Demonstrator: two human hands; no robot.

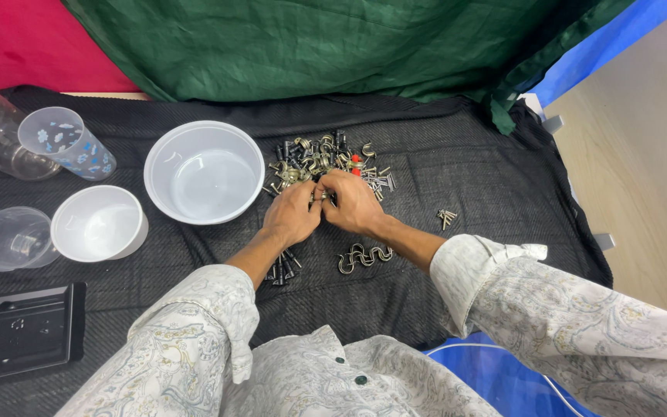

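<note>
- The hooks and screws [319, 164] looked like dull brassy metal;
- the table cloth [465, 166] was dark, coarse weave;
- the bowl [204, 171] was smooth translucent plastic.

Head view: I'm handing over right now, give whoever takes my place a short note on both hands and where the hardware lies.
Left hand and right hand meet at the near edge of the pile of metal hooks and screws, fingertips pinched together on a small piece; what it is cannot be made out.
Sorted so far: a few bronze hooks and a cluster of dark screws lie near the wrists, a small bunch of pins to the right.
Large white bowl and small white bowl hold nothing.
Left: most of the pile is unsorted.
</note>
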